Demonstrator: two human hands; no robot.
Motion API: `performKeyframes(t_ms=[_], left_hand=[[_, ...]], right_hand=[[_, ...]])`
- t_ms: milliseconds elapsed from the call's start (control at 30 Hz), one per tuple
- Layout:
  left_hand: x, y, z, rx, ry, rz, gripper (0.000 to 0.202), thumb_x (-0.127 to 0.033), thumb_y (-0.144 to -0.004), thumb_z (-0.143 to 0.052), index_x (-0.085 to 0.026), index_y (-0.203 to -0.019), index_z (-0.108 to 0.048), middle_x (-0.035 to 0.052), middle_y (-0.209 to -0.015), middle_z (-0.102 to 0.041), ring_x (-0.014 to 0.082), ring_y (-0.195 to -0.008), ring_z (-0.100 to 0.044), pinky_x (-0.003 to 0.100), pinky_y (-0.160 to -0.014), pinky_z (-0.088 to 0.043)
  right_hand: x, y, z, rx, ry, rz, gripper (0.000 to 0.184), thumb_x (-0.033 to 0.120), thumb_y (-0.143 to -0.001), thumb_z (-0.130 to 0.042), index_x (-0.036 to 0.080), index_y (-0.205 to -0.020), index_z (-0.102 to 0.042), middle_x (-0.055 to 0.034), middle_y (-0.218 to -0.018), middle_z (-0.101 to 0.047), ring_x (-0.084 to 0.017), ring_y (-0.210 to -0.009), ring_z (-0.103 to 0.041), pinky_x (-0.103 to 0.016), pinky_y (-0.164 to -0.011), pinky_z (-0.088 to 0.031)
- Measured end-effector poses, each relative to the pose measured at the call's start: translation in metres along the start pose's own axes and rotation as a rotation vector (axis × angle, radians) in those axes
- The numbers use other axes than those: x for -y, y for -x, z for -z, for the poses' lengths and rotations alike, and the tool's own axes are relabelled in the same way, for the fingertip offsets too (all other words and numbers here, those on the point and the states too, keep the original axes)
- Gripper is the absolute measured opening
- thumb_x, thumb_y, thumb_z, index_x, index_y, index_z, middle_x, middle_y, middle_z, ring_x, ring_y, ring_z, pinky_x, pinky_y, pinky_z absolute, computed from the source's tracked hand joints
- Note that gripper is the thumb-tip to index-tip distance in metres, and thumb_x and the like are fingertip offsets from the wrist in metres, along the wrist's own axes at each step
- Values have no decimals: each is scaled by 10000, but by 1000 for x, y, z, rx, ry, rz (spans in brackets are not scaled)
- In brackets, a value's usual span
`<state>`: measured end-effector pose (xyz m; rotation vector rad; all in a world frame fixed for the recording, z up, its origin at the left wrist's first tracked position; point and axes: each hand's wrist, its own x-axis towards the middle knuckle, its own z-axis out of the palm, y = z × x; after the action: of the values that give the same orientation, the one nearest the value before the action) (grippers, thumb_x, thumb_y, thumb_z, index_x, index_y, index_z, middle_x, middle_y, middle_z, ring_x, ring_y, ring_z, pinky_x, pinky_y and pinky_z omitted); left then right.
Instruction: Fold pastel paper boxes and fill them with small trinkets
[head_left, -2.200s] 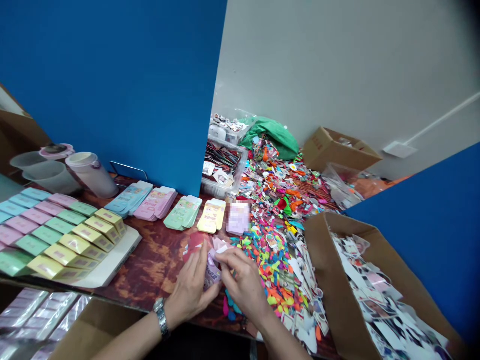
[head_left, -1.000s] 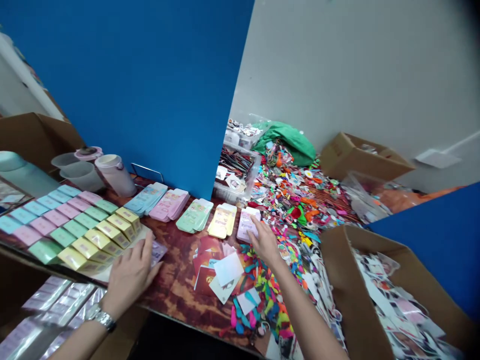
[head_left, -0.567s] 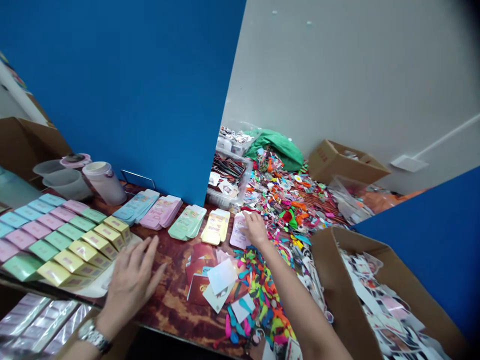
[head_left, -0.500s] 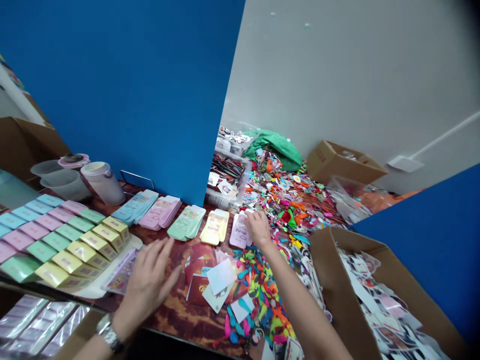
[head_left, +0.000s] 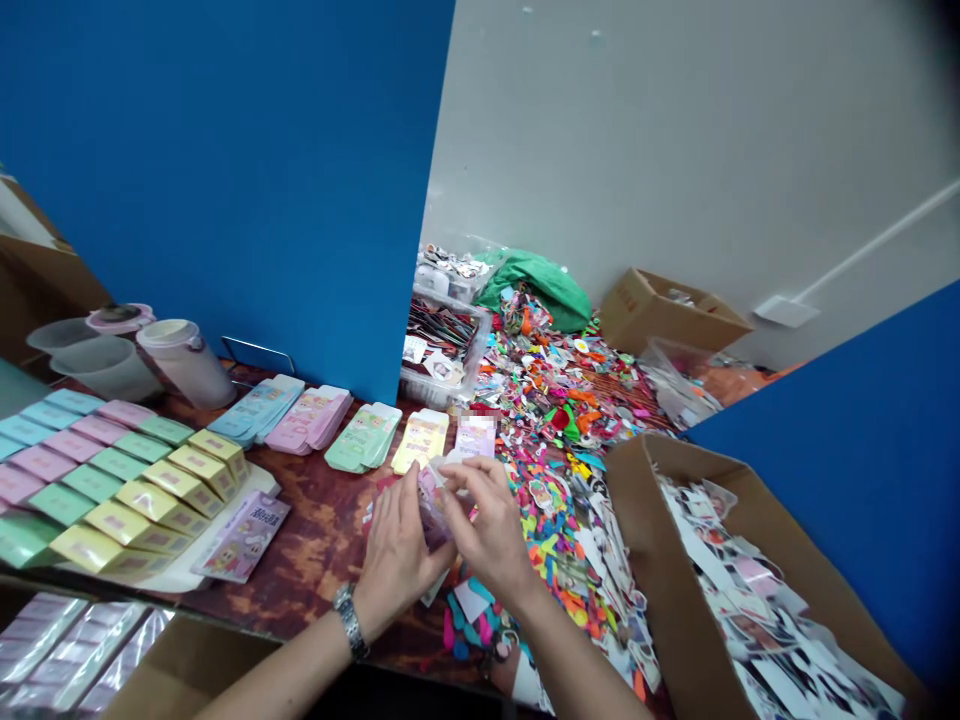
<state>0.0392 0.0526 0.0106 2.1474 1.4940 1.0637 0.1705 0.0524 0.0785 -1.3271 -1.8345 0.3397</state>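
A small purple carton (head_left: 431,510) is held between both hands above the table, largely covered by the fingers. My left hand (head_left: 396,545), with a metal watch on its wrist, is closed around its left side. My right hand (head_left: 487,515) pinches its upper right edge. Behind the hands lie flat cartons in short stacks: purple (head_left: 476,438), yellow (head_left: 421,440), green (head_left: 365,437), pink (head_left: 309,420) and blue (head_left: 259,410). A closed purple box (head_left: 244,537) rests farther left, partly on a white sheet (head_left: 161,577).
Rows of folded pastel boxes (head_left: 120,465) stand at the left, with a plastic jar (head_left: 187,365) behind. Colourful small items (head_left: 551,500) spread over the right side. A cardboard box (head_left: 637,540) of cut-outs stands at the right. A blue partition (head_left: 225,180) rises behind the table.
My right hand has come back from the purple stack with a carton. My left hand has moved right to meet it, and both now hold the carton. The view has shifted slightly.
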Motion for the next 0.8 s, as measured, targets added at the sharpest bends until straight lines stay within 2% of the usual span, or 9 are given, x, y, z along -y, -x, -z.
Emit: performKeyframes(t_ms=[67, 167, 267, 367, 433, 500, 600, 733, 800], left_hand=[[4, 2, 5, 10, 48, 60, 686, -365, -774, -657, -124, -1352, -376, 184, -1199, -614, 331, -1075, -631, 467, -879, -522], [8, 3, 15, 51, 124, 183, 457, -257, -780, -613, -190, -1211, -477, 71, -992, -692, 249, -854, -707, 353, -709, -561], [9, 5, 20, 20, 163, 207, 549, -251, -789, -609, -198, -1303, -425, 79, -1111, -685, 241, -928, -711, 340, -740, -568], [10, 8, 21, 38, 171, 112, 764, -231, -799, -597, -187, -1468, -231, 134, -1330, -582, 248, -1099, -657, 354, -855, -557], [10, 9, 22, 62, 150, 31, 786, -203, -789, -599, -199, -1476, -216, 140, -1356, -555, 252, -1154, -622, 368, -904, -543], [11, 10, 24, 82, 128, -42, 730, -173, -783, -599, -225, -1437, -279, 121, -1328, -563, 246, -1162, -608, 370, -913, -539], [14, 12, 26, 109, 79, -153, 654, -155, -801, -590, -249, -1389, -322, 106, -1281, -568, 236, -1134, -609, 361, -888, -547], [18, 16, 27, 113, -7, -259, 631, -175, -833, -586, -257, -1397, -315, 121, -1286, -550, 253, -1142, -602, 382, -897, -546], [19, 19, 28, 110, -32, -283, 644, -174, -837, -586, -258, -1409, -303, 131, -1314, -532, 259, -1153, -596, 380, -896, -545]], right_hand=[[0, 6, -2, -3, -60, -7, 247, 168, -895, -557, 245, -1113, -644, -71, -1009, -655, -233, -1096, -574, -381, -910, -526], [-5, 14, -4, -130, -24, 14, 316, 213, -898, -573, 234, -1213, -577, -114, -1256, -565, -264, -1202, -533, -451, -985, -494], [-10, 25, -8, -214, 121, 69, 333, 223, -897, -593, 234, -1230, -580, -140, -1409, -437, -313, -1302, -446, -527, -1034, -440], [-13, 37, -13, -119, 157, 132, 273, 164, -908, -562, 234, -1161, -638, -132, -1419, -448, -304, -1299, -454, -516, -1039, -434], [-13, 43, -15, -37, 84, 110, 252, 155, -923, -537, 236, -1127, -661, -120, -1413, -475, -279, -1286, -477, -479, -1045, -437], [-12, 45, -14, -9, -40, 22, 272, 189, -941, -521, 245, -1178, -644, -109, -1383, -521, -254, -1262, -512, -438, -1044, -448], [-8, 40, -10, -61, -290, -193, 338, 273, -975, -472, 239, -1298, -565, -88, -1240, -639, -216, -1131, -614, -366, -960, -512], [-7, 28, -9, -14, -639, -448, 271, 383, -953, -508, 189, -1016, -686, -53, -924, -723, -187, -816, -678, -278, -707, -552], [-7, 24, -10, 26, -770, -530, 251, 397, -907, -577, 176, -949, -687, -47, -864, -721, -177, -733, -665, -261, -635, -535]])
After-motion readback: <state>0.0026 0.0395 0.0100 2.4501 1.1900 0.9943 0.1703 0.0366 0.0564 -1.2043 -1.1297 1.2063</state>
